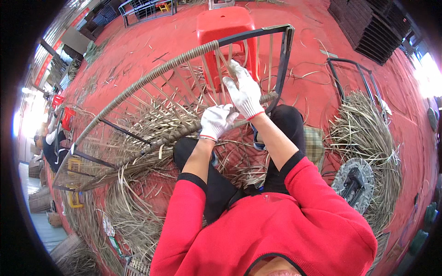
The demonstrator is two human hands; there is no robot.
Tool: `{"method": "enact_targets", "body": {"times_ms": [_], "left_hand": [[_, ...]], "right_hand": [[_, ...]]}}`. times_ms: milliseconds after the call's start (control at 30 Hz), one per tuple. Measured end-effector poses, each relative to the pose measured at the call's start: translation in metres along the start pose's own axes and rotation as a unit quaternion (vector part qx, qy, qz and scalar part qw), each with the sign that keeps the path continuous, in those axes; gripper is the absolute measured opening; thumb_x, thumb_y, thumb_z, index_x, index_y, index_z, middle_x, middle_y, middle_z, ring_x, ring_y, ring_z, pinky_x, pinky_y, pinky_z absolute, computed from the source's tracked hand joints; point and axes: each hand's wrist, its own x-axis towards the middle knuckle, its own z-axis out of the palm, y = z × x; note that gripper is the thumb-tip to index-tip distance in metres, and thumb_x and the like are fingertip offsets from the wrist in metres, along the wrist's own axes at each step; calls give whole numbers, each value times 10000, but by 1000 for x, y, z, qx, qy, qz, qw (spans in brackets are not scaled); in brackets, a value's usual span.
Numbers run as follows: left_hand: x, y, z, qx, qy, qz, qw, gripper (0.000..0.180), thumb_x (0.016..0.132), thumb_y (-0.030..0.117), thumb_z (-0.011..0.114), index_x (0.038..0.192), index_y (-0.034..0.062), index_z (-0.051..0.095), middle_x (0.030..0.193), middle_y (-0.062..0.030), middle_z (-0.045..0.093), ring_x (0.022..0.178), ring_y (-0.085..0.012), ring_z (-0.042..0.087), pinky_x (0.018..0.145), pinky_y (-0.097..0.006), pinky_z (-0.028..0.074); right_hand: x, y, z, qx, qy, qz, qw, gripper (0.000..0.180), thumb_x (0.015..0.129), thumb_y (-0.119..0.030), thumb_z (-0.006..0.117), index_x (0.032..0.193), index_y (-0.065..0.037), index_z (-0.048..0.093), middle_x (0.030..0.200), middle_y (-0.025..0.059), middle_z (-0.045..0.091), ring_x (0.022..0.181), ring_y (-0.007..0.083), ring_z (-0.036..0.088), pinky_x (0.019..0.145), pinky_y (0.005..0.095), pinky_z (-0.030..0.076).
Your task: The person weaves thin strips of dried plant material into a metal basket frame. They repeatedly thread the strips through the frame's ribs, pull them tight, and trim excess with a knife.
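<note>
The right hand (pixel 244 92), in a white glove, is pinching a thin strip (pixel 224 62) between thumb and fingers, closed tight on it just below the upper rail of the frame (pixel 285 50). The left hand (pixel 215 120), also gloved, is curling shut around the lower wrapped rail (pixel 184 131), steadying it against the knees.

Progress, as judged from the frame: the upper rail is carrying wrapping from its far left end up to a point just left of the right hand; beyond that, the corner and the right upright are showing bare black metal. The lower rail is appearing wrapped along most of its run. Between the rails, upright strips are standing in place, but cross-weaving is showing only in a patch at the middle; the left end is lying open with bare struts. Most of the panel filling is therefore remaining.

Pose: the right forearm is reaching up and forward, wrist raised, palm facing away. The left forearm is running shorter and lower, elbow bent, fist turned down onto the rail.

Surroundings: a red stool (pixel 225 27) is standing behind the frame, loose strips (pixel 363 124) are lying heaped at the right, and a second bare frame (pixel 350 78) is lying beside them.
</note>
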Motion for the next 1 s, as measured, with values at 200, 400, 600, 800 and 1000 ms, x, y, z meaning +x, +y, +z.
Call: {"method": "enact_targets", "body": {"times_ms": [200, 400, 600, 800, 1000], "left_hand": [[1, -4, 13, -55, 124, 67, 989, 347, 904, 438, 672, 1033, 120, 729, 839, -106, 720, 801, -310, 710, 707, -437, 565], [-6, 0, 14, -111, 175, 91, 974, 217, 860, 344, 725, 889, 135, 673, 747, -89, 663, 710, -311, 674, 635, -448, 529], [-8, 6, 2, -88, 76, 42, 992, 237, 895, 380, 683, 940, 147, 678, 814, -87, 694, 796, -308, 697, 700, -443, 543], [-7, 3, 7, -57, 11, 6, 998, 287, 914, 426, 651, 1006, 156, 685, 884, -95, 719, 860, -310, 704, 753, -459, 545], [-12, 12, -21, -79, 82, 15, 993, 323, 811, 325, 797, 1052, 132, 701, 888, -76, 697, 913, -302, 680, 823, -437, 528]], "right_hand": [[2, -30, -36, -117, 215, -141, 959, 640, 811, -169, 840, 1383, -48, 578, 1252, 146, 654, 1149, 336, 620, 963, 428, 517], [31, -56, -18, -21, 71, -56, 996, 461, 883, -298, 768, 1288, -103, 665, 1089, 129, 722, 988, 328, 694, 881, 417, 548], [21, -68, -62, -122, 29, -104, 987, 156, 940, -200, 704, 1032, -78, 732, 924, 146, 722, 835, 343, 712, 723, 388, 555], [94, -94, -105, -195, -40, -228, 953, 188, 947, -287, 673, 881, -110, 678, 797, 101, 684, 773, 311, 687, 661, 421, 529], [148, -83, -82, -159, -167, -179, 957, 233, 957, -377, 637, 929, -185, 767, 877, 68, 742, 857, 294, 710, 736, 439, 546]]}}
